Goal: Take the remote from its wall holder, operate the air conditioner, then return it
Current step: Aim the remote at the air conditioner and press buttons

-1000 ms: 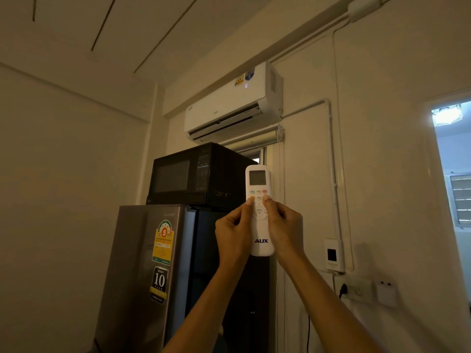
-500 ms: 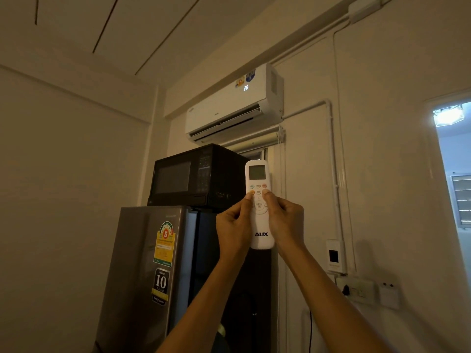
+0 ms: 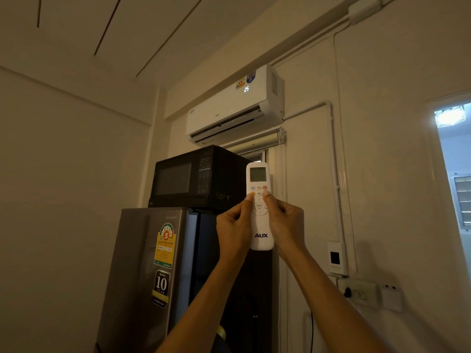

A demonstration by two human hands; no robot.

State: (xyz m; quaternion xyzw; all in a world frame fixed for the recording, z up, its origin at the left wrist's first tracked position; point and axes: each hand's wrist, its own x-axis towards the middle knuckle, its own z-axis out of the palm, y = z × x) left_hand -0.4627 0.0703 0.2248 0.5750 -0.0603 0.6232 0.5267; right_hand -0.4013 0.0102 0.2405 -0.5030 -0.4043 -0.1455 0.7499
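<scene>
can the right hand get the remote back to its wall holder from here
Probably yes: the right hand grips the remote, and bare wall lies between it and the holder, lower right.

Remote sides hid behind both hands; button labels too small to read. Fridge base cut off by bottom edge.

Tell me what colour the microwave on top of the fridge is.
Black, seen in the head view: the boxy microwave oven.
</scene>
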